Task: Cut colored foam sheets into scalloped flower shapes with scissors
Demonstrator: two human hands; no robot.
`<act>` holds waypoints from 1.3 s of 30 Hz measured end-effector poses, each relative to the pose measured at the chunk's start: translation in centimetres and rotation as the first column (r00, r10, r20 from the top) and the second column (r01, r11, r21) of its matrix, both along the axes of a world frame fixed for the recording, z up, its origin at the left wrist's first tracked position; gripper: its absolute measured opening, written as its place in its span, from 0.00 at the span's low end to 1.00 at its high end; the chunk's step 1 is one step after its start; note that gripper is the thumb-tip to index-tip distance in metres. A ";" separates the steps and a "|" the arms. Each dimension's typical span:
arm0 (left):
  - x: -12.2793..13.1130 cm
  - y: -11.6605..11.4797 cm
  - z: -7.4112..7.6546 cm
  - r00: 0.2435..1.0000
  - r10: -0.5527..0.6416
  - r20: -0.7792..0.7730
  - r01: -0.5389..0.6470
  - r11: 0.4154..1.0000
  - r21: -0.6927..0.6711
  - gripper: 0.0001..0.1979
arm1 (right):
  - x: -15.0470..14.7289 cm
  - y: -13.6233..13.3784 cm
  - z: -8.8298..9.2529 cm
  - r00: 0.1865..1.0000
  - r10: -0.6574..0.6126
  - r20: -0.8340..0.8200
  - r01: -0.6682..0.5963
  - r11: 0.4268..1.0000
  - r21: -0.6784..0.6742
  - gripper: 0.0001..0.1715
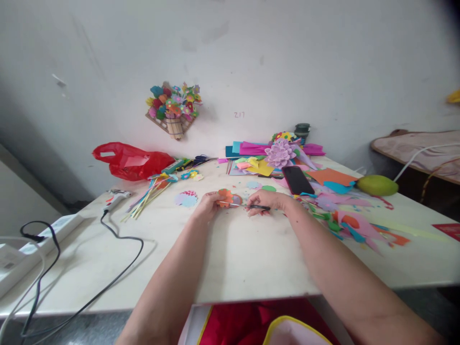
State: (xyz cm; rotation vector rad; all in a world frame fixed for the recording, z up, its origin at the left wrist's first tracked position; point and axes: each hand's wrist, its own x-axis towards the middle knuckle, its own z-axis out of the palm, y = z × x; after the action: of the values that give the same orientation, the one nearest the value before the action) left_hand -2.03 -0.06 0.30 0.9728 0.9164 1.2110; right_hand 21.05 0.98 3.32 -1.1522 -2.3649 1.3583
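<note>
Writing: "217" [239, 115] in thin reddish strokes on the wall [309, 62], upper middle of the frame; the print on the red card [447, 231] at the right edge is too small to read.
Left hand [209, 203]: at the frame's centre, thumb and fingers pinching the orange piece [225, 196], which is flat with a scalloped rim.
Right hand [265, 199]: just right of centre, fingers curled around the dark handles of the scissors [258, 207].
Blades: thin, bright metal, pointing left to the orange piece's lower edge; whether they bite into it, I cannot tell.
Discs [186, 199]: pale blue, scalloped, one patterned in pink and white, left of centre.
Flower [280, 153]: lilac, many pointed petals in layers, upper right of centre.
Scraps [355, 225]: thin, flat, irregular offcuts in pink, orange, blue and green, right of the frame.
Phone [298, 180]: glossy black slab, right of centre.
Bag [132, 160]: crumpled red plastic, left of the frame.
Glue gun [118, 200]: white, black cord, left.
Wall bouquet [175, 108]: bright blooms above a bundle of wooden sticks, upper left.
</note>
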 end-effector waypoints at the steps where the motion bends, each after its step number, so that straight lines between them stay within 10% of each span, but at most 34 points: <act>1: 0.0 0.0 0.0 1.000 0.000 -0.005 0.000 1.000 0.000 0.03 | 0.0 0.0 0.0 1.000 -0.004 -0.001 0.004 1.000 0.001 0.24; 39: -0.1 0.3 -0.3 1.000 0.006 -0.016 -0.006 1.000 -0.002 0.03 | -0.5 -0.2 0.2 1.000 -0.012 -0.020 0.012 1.000 0.019 0.22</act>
State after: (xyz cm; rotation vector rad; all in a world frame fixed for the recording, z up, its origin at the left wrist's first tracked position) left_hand -2.17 0.27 0.04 0.9801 0.9337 1.2081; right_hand 20.58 0.73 3.50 -1.1404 -2.3479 1.3340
